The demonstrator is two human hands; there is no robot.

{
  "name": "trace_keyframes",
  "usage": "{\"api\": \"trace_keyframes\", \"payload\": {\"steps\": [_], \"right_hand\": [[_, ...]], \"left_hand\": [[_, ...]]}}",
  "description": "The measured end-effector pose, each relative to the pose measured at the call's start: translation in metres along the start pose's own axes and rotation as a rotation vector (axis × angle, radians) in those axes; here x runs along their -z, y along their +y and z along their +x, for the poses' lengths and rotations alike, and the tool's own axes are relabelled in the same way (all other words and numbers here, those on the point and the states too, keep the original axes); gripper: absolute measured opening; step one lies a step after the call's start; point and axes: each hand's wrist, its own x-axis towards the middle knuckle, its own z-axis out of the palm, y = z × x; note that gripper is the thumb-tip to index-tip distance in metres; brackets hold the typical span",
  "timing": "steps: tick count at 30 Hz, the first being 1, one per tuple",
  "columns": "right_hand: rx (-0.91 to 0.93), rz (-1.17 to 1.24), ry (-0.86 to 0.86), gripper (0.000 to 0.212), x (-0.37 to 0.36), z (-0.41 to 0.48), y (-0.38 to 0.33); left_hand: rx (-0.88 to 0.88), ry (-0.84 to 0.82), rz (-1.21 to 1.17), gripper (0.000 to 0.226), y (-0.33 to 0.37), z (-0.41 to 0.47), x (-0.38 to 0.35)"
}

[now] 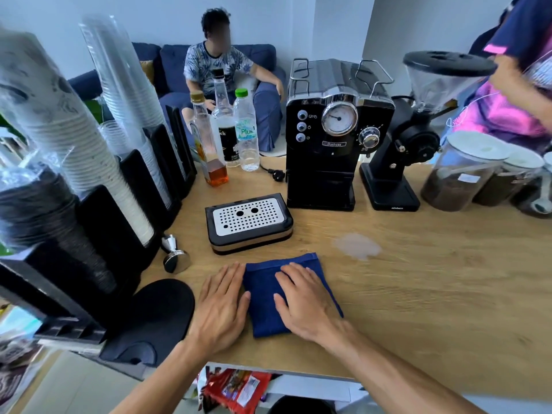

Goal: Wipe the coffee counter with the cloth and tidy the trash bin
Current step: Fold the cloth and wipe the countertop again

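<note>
Fingers straight, the right hand presses the folded blue cloth near the tabletop's front edge, the left hand flat beside it — a careless sweep toward the pale spill could shove the drip tray just behind.

A folded blue cloth lies near on the light wooden desk, the right hand flat on it, the left hand against its left edge. Behind it sits a black drip tray with perforated metal plate, a steel tamper to its left, a pale wet patch to its right. Farther back stand three clear bottles, a black espresso machine and a black grinder, left to right.
</note>
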Motion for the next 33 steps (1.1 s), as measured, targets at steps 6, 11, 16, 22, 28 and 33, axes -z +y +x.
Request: {"api": "trace_keyframes", "payload": {"steps": [6,11,16,22,28,33], "right_hand": [[-0.161,-0.09,-0.172,0.078,-0.026,0.014,-0.04],[-0.243,-0.077,-0.176,0.069,-0.031,0.012,-0.039],[-0.254,-0.033,-0.135,0.054,-0.029,0.01,-0.048],[-0.3,0.362,0.13,0.037,-0.019,0.001,-0.033],[-0.432,0.872,0.393,0.017,0.021,-0.004,-0.012],[-0.58,1.303,0.513,0.025,0.057,-0.013,0.026]], "left_hand": [[0.071,0.057,-0.028,0.063,-0.009,-0.014,0.012],[0.082,0.073,-0.06,0.062,-0.016,-0.019,0.016],[0.081,0.101,-0.083,0.065,-0.01,-0.018,0.013],[0.103,0.114,-0.063,0.059,0.007,-0.006,0.013],[0.126,0.069,-0.021,0.065,0.033,0.006,0.007],[0.036,0.031,-0.033,0.076,0.064,0.03,-0.005]]}}
